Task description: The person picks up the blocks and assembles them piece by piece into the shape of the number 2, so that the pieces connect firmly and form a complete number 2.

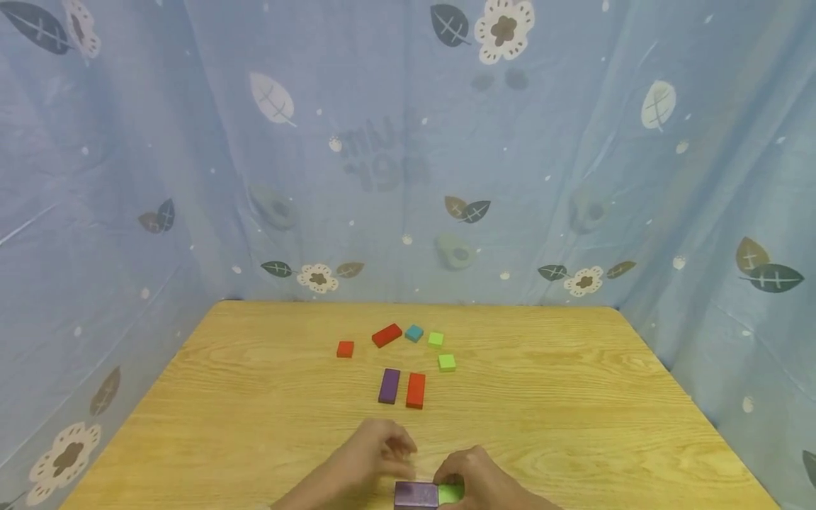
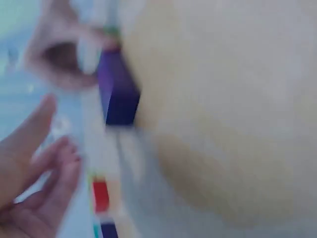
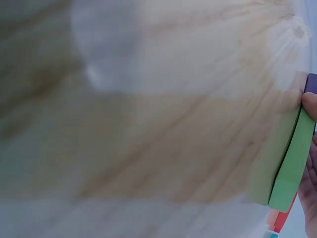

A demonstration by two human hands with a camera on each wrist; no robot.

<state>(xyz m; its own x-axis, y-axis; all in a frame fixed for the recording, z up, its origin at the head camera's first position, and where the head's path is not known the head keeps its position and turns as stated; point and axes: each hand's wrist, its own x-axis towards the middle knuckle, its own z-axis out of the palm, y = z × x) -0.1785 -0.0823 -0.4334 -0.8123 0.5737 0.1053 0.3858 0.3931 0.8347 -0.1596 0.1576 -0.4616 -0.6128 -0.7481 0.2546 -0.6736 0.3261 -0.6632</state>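
At the near edge of the table a purple block [image 1: 416, 494] lies end to end with a light green block [image 1: 450, 494]. My right hand [image 1: 477, 476] pinches the green block between thumb and fingers, as the right wrist view also shows the green block [image 3: 293, 166] under the thumb. Just left of and above the purple block, my left hand [image 1: 377, 452] hovers with loosely bent fingers and nothing in them. In the left wrist view the purple block [image 2: 118, 91] stands a small gap away from the left hand [image 2: 42, 183].
Farther up the wooden table [image 1: 542, 397] lie another purple block [image 1: 389, 386] and an upright-lying red block [image 1: 416, 391]. Behind them are a long red block [image 1: 387, 335], a small red block [image 1: 345, 349], a blue one [image 1: 414, 333] and green ones [image 1: 447, 363]. A patterned curtain [image 1: 395, 234] surrounds the table.
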